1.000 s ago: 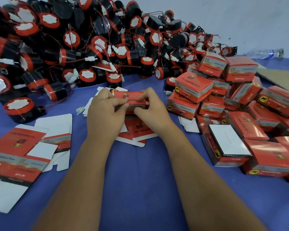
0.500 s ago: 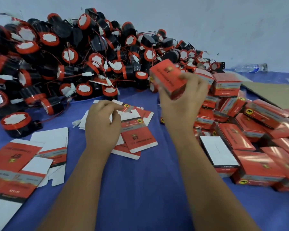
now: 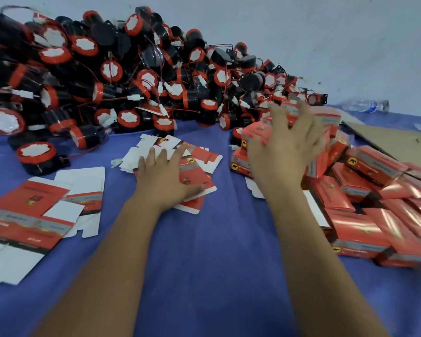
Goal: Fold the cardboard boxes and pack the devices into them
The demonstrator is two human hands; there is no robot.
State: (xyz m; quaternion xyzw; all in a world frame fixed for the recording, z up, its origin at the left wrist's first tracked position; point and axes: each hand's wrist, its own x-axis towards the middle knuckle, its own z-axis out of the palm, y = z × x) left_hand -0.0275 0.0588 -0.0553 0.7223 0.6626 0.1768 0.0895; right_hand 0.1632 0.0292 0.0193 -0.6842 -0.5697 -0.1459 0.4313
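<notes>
Left hand (image 3: 167, 177) lies flat, fingers spread, pressing on the flat boxes (image 3: 197, 166) mid-table (image 3: 204, 251). Right hand (image 3: 283, 152) is raised with fingers spread wide, holding nothing, blurred, over the folded boxes (image 3: 365, 190) heaped toward the table's right edge. Devices (image 3: 122, 76) are piled along the far edge. More flat boxes lie near the left edge.

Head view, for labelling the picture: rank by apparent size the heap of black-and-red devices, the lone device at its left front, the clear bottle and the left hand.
1. Heap of devices
2. Left hand
3. Lone device
4. Clear bottle, which lies farther back, so it may only look smallest.
</notes>
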